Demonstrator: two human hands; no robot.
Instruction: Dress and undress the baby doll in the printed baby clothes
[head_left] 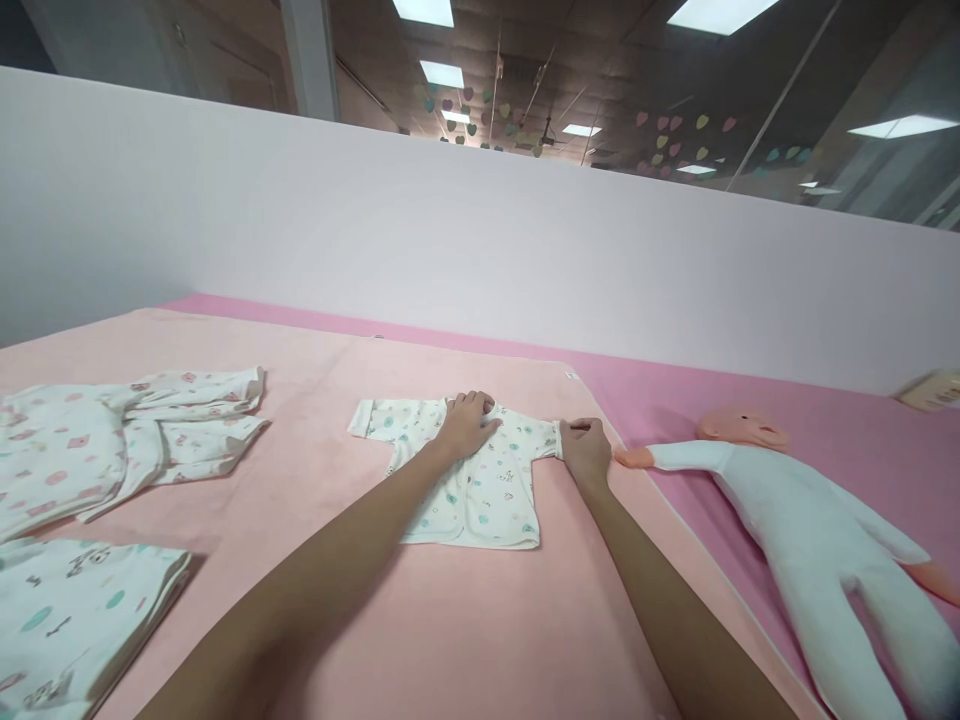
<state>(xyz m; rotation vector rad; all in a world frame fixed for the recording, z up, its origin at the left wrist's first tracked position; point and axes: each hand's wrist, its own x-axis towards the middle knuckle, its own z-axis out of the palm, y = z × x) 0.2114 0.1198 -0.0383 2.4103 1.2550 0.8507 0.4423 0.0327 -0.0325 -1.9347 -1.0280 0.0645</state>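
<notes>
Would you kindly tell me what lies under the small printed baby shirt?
The baby shirt lies flat on a peach towel, over a pink sheet. Anything between shirt and towel is covered by the fabric and the left hand.

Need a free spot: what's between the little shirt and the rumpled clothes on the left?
Nothing but bare pink towel between shirt and clothes, per the head view.

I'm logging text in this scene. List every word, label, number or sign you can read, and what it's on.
No text can be read.
baby shirt: small printed motifs only, too small to tell any letters.
folded cloth: dark marks, blurred, unreadable.
white tag at the edge of the peach towel: too small to read.
beige object: no legible print.
</notes>
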